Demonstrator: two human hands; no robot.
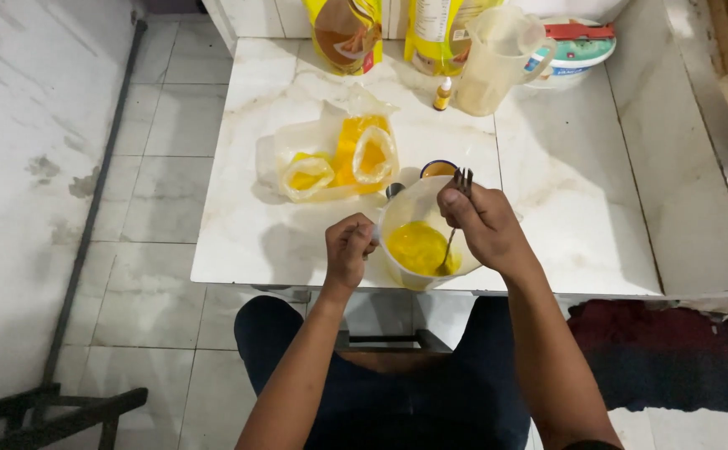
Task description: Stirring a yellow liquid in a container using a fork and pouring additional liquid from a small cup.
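Observation:
A white plastic jug (406, 208) holding yellow liquid (418, 247) stands at the near edge of the white marble table (547, 167). My left hand (349, 247) grips the jug's handle on its left side. My right hand (481, 221) holds a metal utensil (456, 217), its end dipped in the yellow liquid and its pronged top sticking up above my fingers. Just behind the jug sits a small dark-rimmed cup (437, 168) of yellow stuff.
Clear plastic bags (339, 158) with yellow residue lie left of the jug. At the table's back stand two yellow pouches (347, 33), a small dropper bottle (442, 93), a clear measuring jug (497, 58) and a lidded tub (581, 54). A dark rug (664, 350) lies on the floor.

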